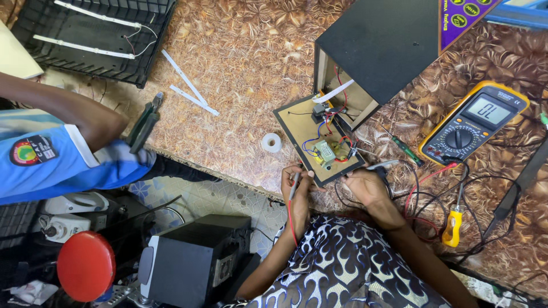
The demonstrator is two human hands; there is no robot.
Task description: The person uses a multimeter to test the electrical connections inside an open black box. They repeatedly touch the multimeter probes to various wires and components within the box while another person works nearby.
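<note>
My left hand [297, 191] is closed on a thin test probe with a red lead, its tip at the near edge of a small brown board [297, 122]. The board carries a little transformer [325, 152] and red, blue and black wires. My right hand [368, 187] grips a black probe [383, 167] at the board's near right corner. The board hangs by its wires from an open black box [377, 45]. A yellow multimeter [476, 122] lies to the right, its leads trailing toward my hands.
Another person in a blue shirt [51, 159] leans in at the left beside dark pliers [145, 121]. On the patterned table are a white tape roll [272, 142], white strips [188, 85], a black tray [91, 34], a yellow-handled screwdriver [454, 219] and a small green screwdriver [406, 149]. A speaker [194, 262] and red stool [85, 265] stand below.
</note>
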